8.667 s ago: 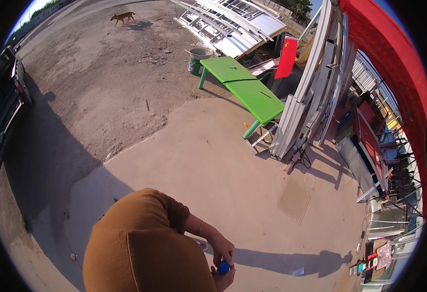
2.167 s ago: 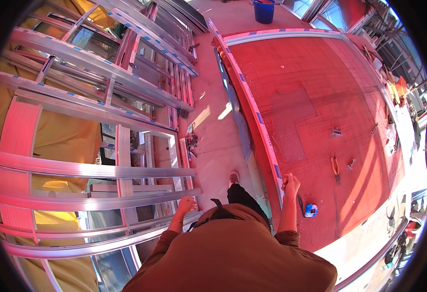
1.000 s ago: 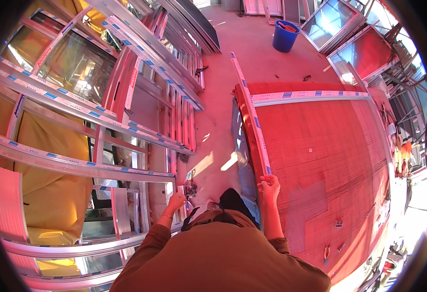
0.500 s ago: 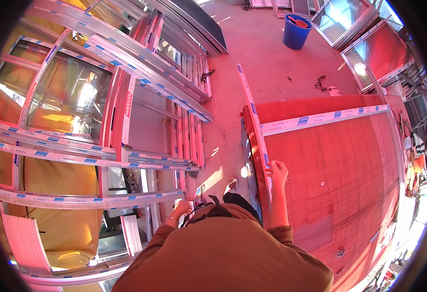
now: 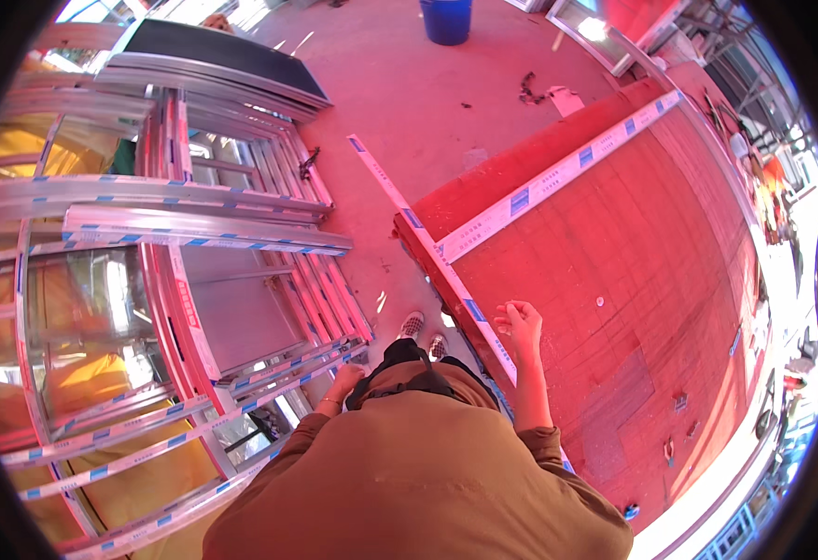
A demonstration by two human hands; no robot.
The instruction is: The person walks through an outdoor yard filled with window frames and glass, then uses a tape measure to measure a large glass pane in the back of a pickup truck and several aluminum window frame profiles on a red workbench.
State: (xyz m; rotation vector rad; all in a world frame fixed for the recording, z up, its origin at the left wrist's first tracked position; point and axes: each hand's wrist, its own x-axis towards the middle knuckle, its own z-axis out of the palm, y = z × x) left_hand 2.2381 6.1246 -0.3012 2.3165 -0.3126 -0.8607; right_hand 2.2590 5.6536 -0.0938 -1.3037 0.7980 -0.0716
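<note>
Long straight metal bar with white-and-blue film (image 5: 471, 308): lies along left edge of red flat-topped table (image 5: 651, 271), presumably for support; far end overhangs. Right hand (image 5: 518, 324) curled beside it, left hand (image 5: 345, 378) near stacked silvery metal frames (image 5: 208, 231). Grips: cannot tell.

free floor (image 5: 371, 84) ahead; frames (image 5: 208, 231) leftward

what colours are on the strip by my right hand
The strip looks pinkish white with blue patches, in the head view.

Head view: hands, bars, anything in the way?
Right hand half-curled beside long bar, grip unclear. Left hand near metal frames. Second bar crosses red table.
</note>
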